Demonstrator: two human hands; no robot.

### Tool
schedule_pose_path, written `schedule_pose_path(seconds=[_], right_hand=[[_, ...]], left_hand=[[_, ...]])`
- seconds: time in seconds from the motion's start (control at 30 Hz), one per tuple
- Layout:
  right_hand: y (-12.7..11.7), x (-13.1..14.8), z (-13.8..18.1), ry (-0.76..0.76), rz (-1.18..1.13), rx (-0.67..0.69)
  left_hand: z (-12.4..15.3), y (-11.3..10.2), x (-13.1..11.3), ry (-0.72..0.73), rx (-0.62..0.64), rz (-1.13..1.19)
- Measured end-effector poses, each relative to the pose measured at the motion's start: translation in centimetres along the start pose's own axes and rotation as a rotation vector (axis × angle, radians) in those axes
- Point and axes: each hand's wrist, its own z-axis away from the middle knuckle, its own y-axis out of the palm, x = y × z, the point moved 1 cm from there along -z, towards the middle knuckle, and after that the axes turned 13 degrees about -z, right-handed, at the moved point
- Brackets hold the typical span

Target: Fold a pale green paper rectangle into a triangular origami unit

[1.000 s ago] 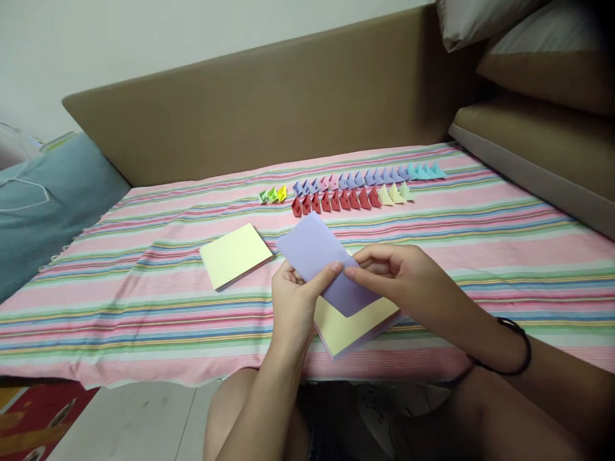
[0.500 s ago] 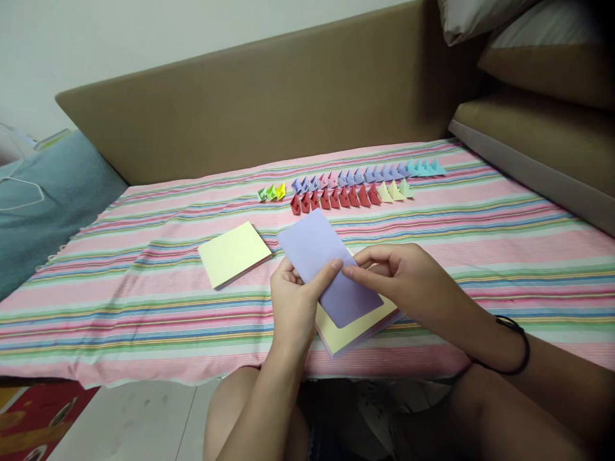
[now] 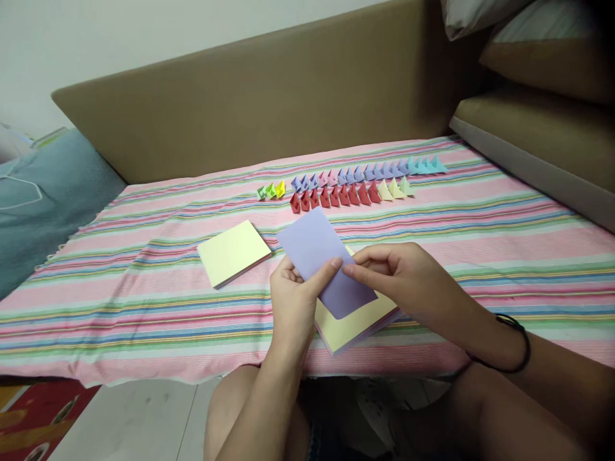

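Note:
A plain purple sheet of paper (image 3: 312, 240) is held up between my two hands. My left hand (image 3: 300, 291) grips its left side, thumb on top and fingers underneath. At the right edge, my right hand (image 3: 384, 266) pinches the paper between thumb and fingers. Below the sheet lies a stack of paper (image 3: 339, 333) with a pale yellow top, partly hidden by the purple sheet and my right hand. Left of my hands is a second yellow-topped paper stack (image 3: 234, 253).
Behind my hands stand rows of small folded paper boats: red ones (image 3: 335, 197), purple ones (image 3: 384, 171), blue ones (image 3: 426, 165) and a few green and yellow ones (image 3: 271, 191). All sit on a striped cloth (image 3: 158, 269). A brown backrest (image 3: 269, 96) and cushions (image 3: 538, 137) border it.
The lower end of the purple sheet has drawn upward a little, baring more of the yellow stack beneath. Both hands stay nearly where they were.

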Motion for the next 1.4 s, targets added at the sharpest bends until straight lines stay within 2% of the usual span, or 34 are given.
schedule_pose_path(seconds=[0.4, 1.1, 1.4], right_hand=[[-0.13, -0.17, -0.22, 0.051, -0.123, -0.024], [-0.54, -0.27, -0.33, 0.038, -0.097, -0.013], [-0.71, -0.45, -0.41, 0.018, 0.0, -0.038]], left_hand=[[-0.2, 0.01, 0.01, -0.015, 0.017, -0.009], [-0.24, -0.03, -0.02, -0.03, 0.036, -0.04], [-0.3, -0.19, 0.25, -0.036, 0.103, -0.063]])
